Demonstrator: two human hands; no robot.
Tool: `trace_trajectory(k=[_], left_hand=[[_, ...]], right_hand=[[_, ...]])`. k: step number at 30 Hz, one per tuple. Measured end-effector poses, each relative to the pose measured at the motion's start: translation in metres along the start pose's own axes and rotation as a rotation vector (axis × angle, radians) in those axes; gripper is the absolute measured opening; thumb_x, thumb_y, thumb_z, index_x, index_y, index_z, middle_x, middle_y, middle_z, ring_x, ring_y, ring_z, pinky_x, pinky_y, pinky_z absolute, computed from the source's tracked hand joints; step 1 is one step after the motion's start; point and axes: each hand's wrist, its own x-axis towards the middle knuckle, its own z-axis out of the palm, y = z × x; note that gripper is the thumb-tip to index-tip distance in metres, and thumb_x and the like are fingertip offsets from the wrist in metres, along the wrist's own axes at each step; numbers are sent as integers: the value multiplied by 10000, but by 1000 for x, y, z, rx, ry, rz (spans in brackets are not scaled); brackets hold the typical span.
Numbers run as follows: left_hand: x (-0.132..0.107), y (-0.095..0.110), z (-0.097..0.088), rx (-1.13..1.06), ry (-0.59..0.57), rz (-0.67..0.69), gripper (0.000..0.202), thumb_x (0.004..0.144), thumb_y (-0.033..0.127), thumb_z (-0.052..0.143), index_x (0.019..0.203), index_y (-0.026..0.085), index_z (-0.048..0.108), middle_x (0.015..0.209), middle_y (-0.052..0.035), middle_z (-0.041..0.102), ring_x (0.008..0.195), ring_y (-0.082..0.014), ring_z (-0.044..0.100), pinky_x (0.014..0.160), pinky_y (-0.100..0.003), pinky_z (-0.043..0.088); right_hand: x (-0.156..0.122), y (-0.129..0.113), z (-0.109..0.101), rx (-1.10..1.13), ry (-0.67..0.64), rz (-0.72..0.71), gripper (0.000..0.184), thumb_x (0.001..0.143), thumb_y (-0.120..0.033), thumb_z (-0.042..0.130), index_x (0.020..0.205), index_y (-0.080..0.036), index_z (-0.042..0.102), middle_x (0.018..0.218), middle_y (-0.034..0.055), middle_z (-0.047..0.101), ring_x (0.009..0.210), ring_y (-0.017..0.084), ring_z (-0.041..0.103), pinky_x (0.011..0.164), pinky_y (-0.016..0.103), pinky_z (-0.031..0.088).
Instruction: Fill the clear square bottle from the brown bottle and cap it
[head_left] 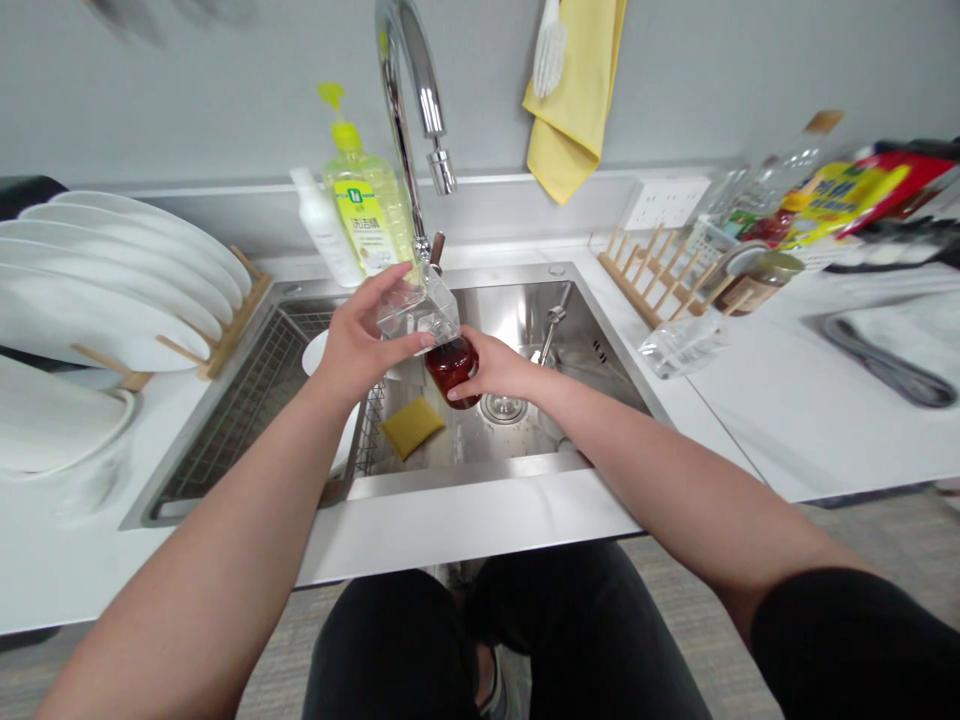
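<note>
Over the steel sink (491,467), my left hand (361,335) grips a clear, square-sided container (420,312), thumb along its lower edge and fingers behind it. Just below and to the right, my right hand (496,368) is wrapped round a dark red-brown glass vessel (448,372). Its upper end lies close under the clear container; I cannot tell whether the two touch. A yellow sponge (412,428) rests in the basin below my hands, and the drain (503,408) shows to the right of the vessel.
Behind the sink stand the faucet (401,110), a dish soap bottle (367,205) and a white bottle (324,228). White plates (112,285) fill a left rack. On the right are a wooden rack (637,290), a jar (757,282) and a folded cloth (911,340). A yellow cloth (574,110) hangs above.
</note>
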Motion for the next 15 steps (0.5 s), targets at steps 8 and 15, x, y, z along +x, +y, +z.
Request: trace_trajectory(k=[8, 15], left_hand=[[1, -1, -1, -1, 0, 4, 970, 705, 446, 1137, 1588, 320, 757, 1530, -123, 781, 1434, -385, 741, 1276, -594, 607], [1, 0, 0, 6, 7, 4, 974, 704, 480, 1136, 1585, 319, 753, 1509, -123, 785, 1421, -388, 746, 1233, -589, 636]], right_hand=[[0, 1, 1, -10, 0, -6, 911, 608, -273, 1072, 1415, -246, 650, 1336, 86, 826, 1301, 405, 775, 1180, 592, 615], [0, 3, 1, -21, 4, -11, 922, 603, -273, 1078, 1421, -258, 654, 1330, 75, 830, 1300, 400, 778, 1184, 586, 618]])
